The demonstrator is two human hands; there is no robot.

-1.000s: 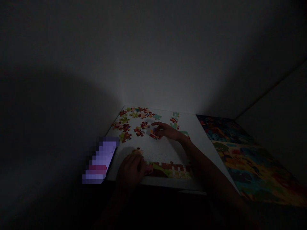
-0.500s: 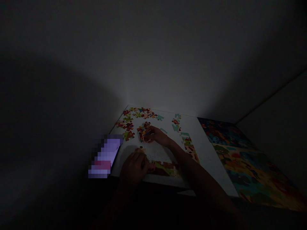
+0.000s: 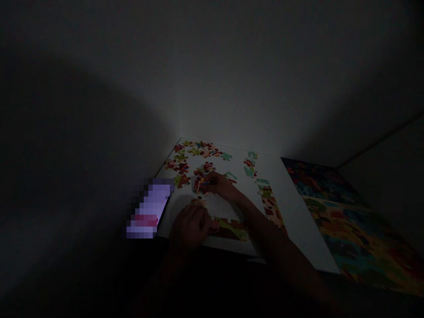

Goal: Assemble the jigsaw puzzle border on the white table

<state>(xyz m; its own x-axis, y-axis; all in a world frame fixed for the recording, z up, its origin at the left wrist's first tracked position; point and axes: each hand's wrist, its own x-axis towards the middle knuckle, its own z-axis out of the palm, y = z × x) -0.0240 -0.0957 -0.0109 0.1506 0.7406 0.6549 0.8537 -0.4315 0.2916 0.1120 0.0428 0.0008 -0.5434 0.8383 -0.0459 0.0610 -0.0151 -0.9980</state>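
Two bare hands work over a white board (image 3: 212,207) in dim light. My right hand (image 3: 217,184) reaches in from the lower right, its fingertips pinching a small multicoloured jigsaw piece (image 3: 201,184) among a loose cluster. My left hand (image 3: 191,227) lies curled near the board's front edge, beside a joined section of puzzle (image 3: 232,229) and close to a small tan piece (image 3: 198,202). Its fingers hide whatever is beneath them. Scattered jigsaw pieces (image 3: 195,152) cover the far part of the board, and a joined strip (image 3: 270,205) runs along its right side.
A lit phone (image 3: 149,210), its screen pixelated, lies against the board's left edge. A large colourful illustrated puzzle box lid (image 3: 351,212) lies to the right. Pale walls rise behind, and the board's front edge is close to my forearms.
My right hand has moved left into the loose pieces with a piece in its fingers. The view has shifted, and the joined strip on the right now shows clear of my arm.
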